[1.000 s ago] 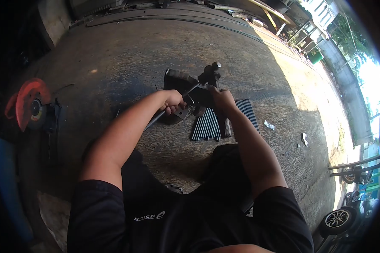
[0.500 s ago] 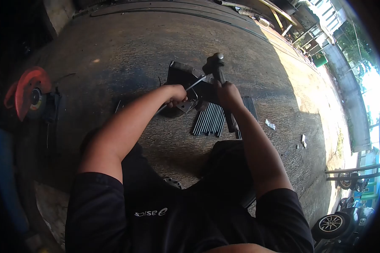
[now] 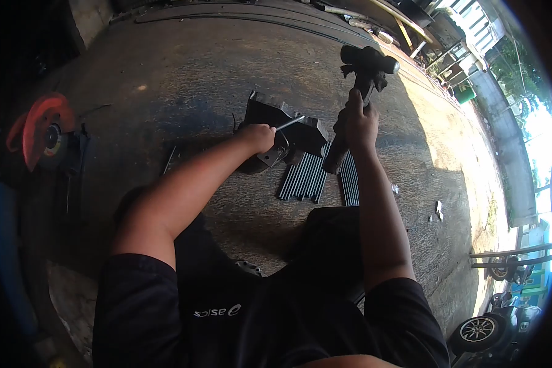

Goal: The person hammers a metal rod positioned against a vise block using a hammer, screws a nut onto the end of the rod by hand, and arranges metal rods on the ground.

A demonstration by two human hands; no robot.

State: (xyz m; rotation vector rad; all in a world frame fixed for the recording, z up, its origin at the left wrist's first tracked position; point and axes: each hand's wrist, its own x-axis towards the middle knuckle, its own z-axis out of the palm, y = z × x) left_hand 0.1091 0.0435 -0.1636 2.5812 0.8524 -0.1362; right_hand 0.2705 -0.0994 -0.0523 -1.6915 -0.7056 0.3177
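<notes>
My left hand (image 3: 260,138) is closed round a thin metal rod (image 3: 290,123), whose far end lies across a dark steel anvil-like block (image 3: 273,111). In my right hand (image 3: 360,122) is a ball-peen hammer (image 3: 369,63), gripped by its handle, with its head raised up and to the right of the block. The hammer head is apart from the rod. Below the block a row of metal rods (image 3: 303,176) lies side by side on the floor, and a second bundle of rods (image 3: 349,181) is just right of it.
On the left stands a cutting machine with a red guard (image 3: 46,126) and a disc. Long thin bars (image 3: 239,17) lie along the far floor. Small scraps (image 3: 439,210) are on the right, with a parked motorcycle wheel (image 3: 478,329) farther out.
My right hand has lifted the hammer up and to the right, away from the rod's end. My left hand stays at the block, still holding the rod.
</notes>
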